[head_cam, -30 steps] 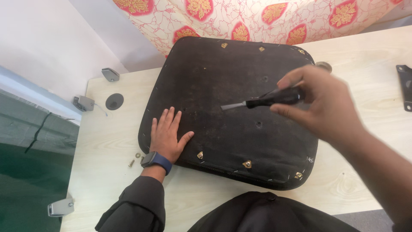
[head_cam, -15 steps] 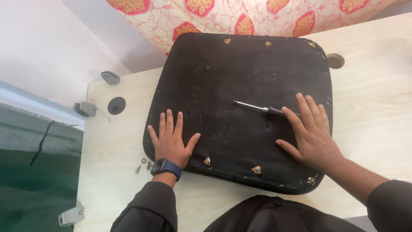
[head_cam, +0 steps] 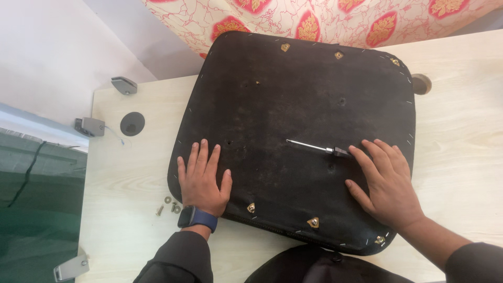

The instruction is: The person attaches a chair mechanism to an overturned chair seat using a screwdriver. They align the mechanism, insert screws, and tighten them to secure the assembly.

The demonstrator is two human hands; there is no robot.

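Observation:
A black chair seat pad lies underside up on a pale wooden table. Its edge carries staples and small brass corner brackets. My left hand rests flat, fingers spread, on the pad's near left corner; a blue watch is on that wrist. My right hand lies flat on the pad's near right part. A screwdriver with a black handle lies on the pad, its handle end partly under my right fingertips, its shaft pointing left.
A few loose screws and washers lie on the table by my left wrist. A round cable hole and grey brackets sit at the table's left edge. Patterned fabric hangs behind. A dark object sits at the near edge.
My right hand held the screwdriver above the pad, then laid it down and flattened on the pad beside it. The left hand stayed on the pad.

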